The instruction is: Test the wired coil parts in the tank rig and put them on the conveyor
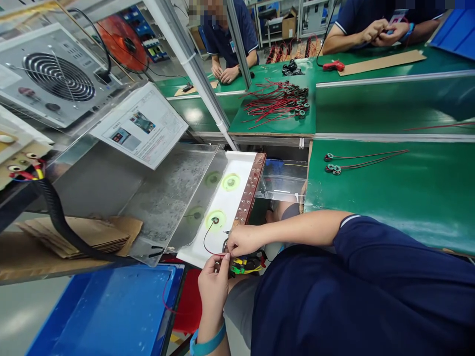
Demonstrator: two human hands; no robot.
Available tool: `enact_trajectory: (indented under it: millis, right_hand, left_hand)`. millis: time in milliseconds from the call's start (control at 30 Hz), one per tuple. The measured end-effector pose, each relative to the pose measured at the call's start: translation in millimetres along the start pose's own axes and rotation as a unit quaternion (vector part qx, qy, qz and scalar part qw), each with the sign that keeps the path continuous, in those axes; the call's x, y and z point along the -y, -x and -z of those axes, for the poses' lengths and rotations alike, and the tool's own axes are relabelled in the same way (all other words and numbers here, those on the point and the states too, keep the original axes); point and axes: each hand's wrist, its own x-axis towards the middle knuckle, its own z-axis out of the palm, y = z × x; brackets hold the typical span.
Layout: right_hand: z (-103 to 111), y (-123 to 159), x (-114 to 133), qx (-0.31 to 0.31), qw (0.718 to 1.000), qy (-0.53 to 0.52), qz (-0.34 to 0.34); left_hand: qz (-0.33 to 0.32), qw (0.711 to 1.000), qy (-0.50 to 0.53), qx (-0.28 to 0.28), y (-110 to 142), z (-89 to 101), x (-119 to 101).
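My left hand [214, 281], a blue strap round its wrist, pinches the end of a thin red wire [205, 243] between thumb and fingertips. The wire curves up to a small round component [215, 220], which sits in a yellow-green ring on the white plate [237, 165]. Just above my left fingertips is my right hand [243, 241], its fingers closed near the wire's end. What lies inside those fingers is hidden. Beneath both hands are a green-and-yellow connector bundle [241, 265] and dark cables. A second yellow-green ring [230, 182] lies farther up the plate.
A brown strip with metal studs [250, 190] edges the plate. A clear acrylic sheet [200, 198] stands to its left. Below left is a blue bin [100, 306]. Red-wired round components lie on the green bench [371, 198] and in a pile [278, 101]. Two co-workers sit opposite.
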Motion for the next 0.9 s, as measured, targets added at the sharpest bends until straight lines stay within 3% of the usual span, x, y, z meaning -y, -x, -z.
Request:
enact_trajectory:
  millis: [333, 500, 667, 900]
  right_hand:
    - [-4, 3, 5, 0.011, 0.999, 0.035, -0.013]
    - [0, 12, 2, -0.025, 0.998, 0.057, -0.017]
    - [10, 36, -15, -0.071, 0.997, 0.000, -0.024]
    - [34, 88, -40, -0.152, 0.977, -0.097, -0.117]
  left_hand:
    - [-0.090, 0.994, -0.063, 0.000, 0, 3.8, 18]
    - [-0.165, 0.981, -0.105, -0.001, 0, 2.9, 23]
    - [-0.236, 0.958, -0.160, -0.007, -1, 1.3, 26]
    - [-0.295, 0.930, -0.217, -0.012, -3, 0.7, 26]
